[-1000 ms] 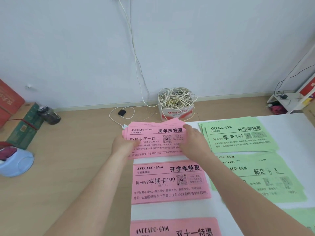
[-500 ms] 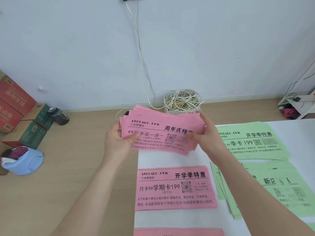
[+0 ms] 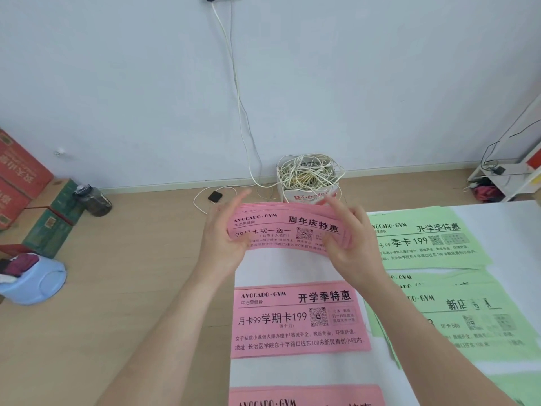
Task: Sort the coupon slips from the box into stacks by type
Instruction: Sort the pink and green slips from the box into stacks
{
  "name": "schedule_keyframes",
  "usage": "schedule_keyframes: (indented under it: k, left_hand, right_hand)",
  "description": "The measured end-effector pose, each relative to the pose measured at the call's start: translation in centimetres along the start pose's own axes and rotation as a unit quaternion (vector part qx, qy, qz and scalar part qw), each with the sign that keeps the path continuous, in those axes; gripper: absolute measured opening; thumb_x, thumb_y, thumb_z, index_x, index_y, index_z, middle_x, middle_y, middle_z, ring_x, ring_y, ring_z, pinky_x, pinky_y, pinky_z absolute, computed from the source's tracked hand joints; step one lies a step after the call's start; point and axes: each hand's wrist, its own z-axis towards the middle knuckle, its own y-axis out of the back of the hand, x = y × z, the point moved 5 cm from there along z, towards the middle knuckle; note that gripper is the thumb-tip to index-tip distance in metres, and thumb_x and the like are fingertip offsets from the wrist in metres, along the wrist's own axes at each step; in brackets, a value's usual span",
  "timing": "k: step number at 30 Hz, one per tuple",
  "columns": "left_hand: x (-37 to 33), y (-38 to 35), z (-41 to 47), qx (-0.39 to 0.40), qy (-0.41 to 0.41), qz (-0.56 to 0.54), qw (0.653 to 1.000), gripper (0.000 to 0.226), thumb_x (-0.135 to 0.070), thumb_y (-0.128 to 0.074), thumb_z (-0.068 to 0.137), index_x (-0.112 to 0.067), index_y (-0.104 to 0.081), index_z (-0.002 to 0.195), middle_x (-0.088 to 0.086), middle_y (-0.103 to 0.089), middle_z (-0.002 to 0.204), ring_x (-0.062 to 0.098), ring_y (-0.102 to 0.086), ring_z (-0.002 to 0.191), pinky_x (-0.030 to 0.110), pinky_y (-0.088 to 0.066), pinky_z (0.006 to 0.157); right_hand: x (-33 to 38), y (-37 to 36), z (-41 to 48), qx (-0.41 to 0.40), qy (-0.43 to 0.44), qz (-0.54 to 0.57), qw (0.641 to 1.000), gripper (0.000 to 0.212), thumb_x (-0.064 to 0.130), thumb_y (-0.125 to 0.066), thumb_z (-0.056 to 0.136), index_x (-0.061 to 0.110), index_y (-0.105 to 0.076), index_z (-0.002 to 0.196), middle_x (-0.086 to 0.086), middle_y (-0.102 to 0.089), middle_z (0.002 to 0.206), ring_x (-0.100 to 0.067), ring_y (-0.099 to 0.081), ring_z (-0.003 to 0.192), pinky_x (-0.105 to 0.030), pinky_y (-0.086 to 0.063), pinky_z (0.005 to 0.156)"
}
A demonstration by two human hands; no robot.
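Note:
I hold a stack of pink coupon slips [image 3: 285, 228] in the air above the far left corner of the white table [image 3: 298, 372]. My left hand [image 3: 224, 237] grips its left end and my right hand [image 3: 347, 240] grips its right end, fingers raised behind the stack. Below it a second pink stack [image 3: 298, 319] lies flat on the table, and a third pink stack [image 3: 306, 395] shows at the bottom edge. To the right lie a green stack [image 3: 427, 238] and, nearer me, another green stack [image 3: 474, 317], partly hidden by my right forearm.
On the wooden floor behind the table stands a box full of coiled white cable [image 3: 308, 178], with a black adapter [image 3: 215, 196] beside it. At the left are red and green cartons [image 3: 20, 183], a dark jar [image 3: 92, 199] and a blue plastic stool [image 3: 33, 281]. A white shelf [image 3: 509, 177] stands far right.
The pink stack was lifted off the table and its fanned slips squared up between both hands. The view tilted slightly upward.

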Motion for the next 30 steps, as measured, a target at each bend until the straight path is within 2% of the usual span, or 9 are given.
schedule_keyframes:
  k: [4, 6, 8, 12, 16, 19, 23, 26, 30]
  left_hand:
    - [0.4, 0.2, -0.1, -0.027, 0.010, 0.002, 1.000, 0.066, 0.006, -0.074, 0.068, -0.050, -0.059, 0.099, -0.006, -0.050, 0.110, 0.017, -0.056, 0.108, 0.044, -0.045, 0.098]
    - [0.7, 0.1, 0.0, -0.030, 0.046, -0.064, 0.996, 0.058, 0.005, -0.073, 0.067, -0.041, -0.055, 0.096, -0.001, -0.058, 0.107, 0.022, -0.060, 0.102, 0.052, -0.049, 0.090]
    - [1.0, -0.3, -0.1, -0.029, 0.073, -0.117, 0.990, 0.062, 0.008, -0.070, 0.068, -0.039, -0.049, 0.101, 0.002, -0.060, 0.105, 0.025, -0.061, 0.099, 0.054, -0.051, 0.086]
    - [1.6, -0.9, 0.0, -0.059, 0.129, -0.194, 0.971, 0.076, 0.020, -0.059, 0.069, -0.037, -0.044, 0.117, 0.007, -0.055, 0.102, 0.021, -0.061, 0.090, 0.039, -0.054, 0.076]
    - [1.9, -1.8, 0.2, -0.068, 0.176, -0.239, 0.952, 0.054, 0.025, -0.051, 0.069, -0.021, -0.057, 0.095, 0.008, -0.059, 0.088, 0.022, -0.056, 0.083, 0.029, -0.048, 0.066]
    - [1.3, -2.0, 0.2, -0.057, 0.164, -0.244, 0.954, 0.040, 0.023, -0.050, 0.068, -0.016, -0.059, 0.075, 0.002, -0.061, 0.073, 0.018, -0.056, 0.074, 0.029, -0.044, 0.067]
    - [1.0, -0.9, -0.2, -0.061, 0.151, -0.234, 0.959, 0.033, 0.005, -0.045, 0.052, -0.015, -0.059, 0.074, -0.009, -0.056, 0.064, 0.003, -0.051, 0.057, 0.015, -0.040, 0.051]
    - [1.5, -1.3, -0.5, -0.034, 0.153, -0.234, 0.959, 0.036, 0.006, -0.046, 0.052, -0.013, -0.060, 0.079, -0.003, -0.058, 0.072, 0.007, -0.054, 0.063, 0.017, -0.041, 0.052]
    - [1.8, -1.6, -0.3, -0.033, 0.157, -0.249, 0.955, 0.037, 0.022, -0.057, 0.070, -0.014, -0.063, 0.077, 0.004, -0.064, 0.074, 0.019, -0.059, 0.071, 0.029, -0.049, 0.066]
  right_hand:
    - [-0.7, 0.1, -0.5, -0.051, -0.083, 0.100, 0.990, 0.027, 0.027, -0.065, 0.079, 0.031, -0.066, 0.105, 0.010, -0.051, 0.096, 0.002, -0.052, 0.088, -0.015, -0.040, 0.081]
    - [-1.0, -0.3, -0.6, -0.064, -0.127, 0.172, 0.975, 0.021, 0.032, -0.066, 0.082, 0.026, -0.064, 0.103, 0.005, -0.059, 0.096, -0.008, -0.058, 0.088, -0.028, -0.048, 0.080]
    - [-0.9, -0.8, -0.6, -0.081, -0.165, 0.220, 0.958, 0.021, 0.030, -0.067, 0.087, 0.019, -0.061, 0.103, 0.003, -0.060, 0.089, -0.008, -0.057, 0.080, -0.028, -0.050, 0.075]
    - [-1.1, -1.4, -0.6, -0.124, -0.215, 0.254, 0.935, 0.014, 0.029, -0.065, 0.090, 0.020, -0.063, 0.100, 0.000, -0.057, 0.074, -0.011, -0.054, 0.072, -0.031, -0.046, 0.069]
    - [-1.5, -2.1, -0.4, -0.132, -0.266, 0.280, 0.913, 0.003, 0.020, -0.060, 0.092, 0.019, -0.063, 0.090, 0.008, -0.058, 0.063, -0.007, -0.057, 0.063, -0.025, -0.045, 0.061]
    - [-0.7, -2.1, 0.1, -0.133, -0.259, 0.291, 0.911, 0.004, 0.014, -0.058, 0.092, 0.013, -0.062, 0.091, 0.014, -0.054, 0.056, -0.005, -0.055, 0.059, -0.019, -0.044, 0.054]
    - [-0.9, -1.4, 0.2, -0.137, -0.232, 0.260, 0.927, 0.008, 0.016, -0.059, 0.093, 0.015, -0.061, 0.100, 0.000, -0.049, 0.071, -0.012, -0.048, 0.070, -0.020, -0.042, 0.061]
    - [-1.1, -1.5, -0.2, -0.127, -0.229, 0.254, 0.931, 0.014, 0.016, -0.057, 0.094, 0.018, -0.060, 0.108, -0.006, -0.043, 0.078, -0.014, -0.045, 0.074, -0.014, -0.039, 0.058]
    - [-1.1, -1.9, 0.1, -0.134, -0.234, 0.254, 0.929, 0.008, 0.026, -0.060, 0.093, 0.021, -0.065, 0.097, 0.008, -0.056, 0.074, -0.013, -0.051, 0.077, -0.026, -0.043, 0.074]
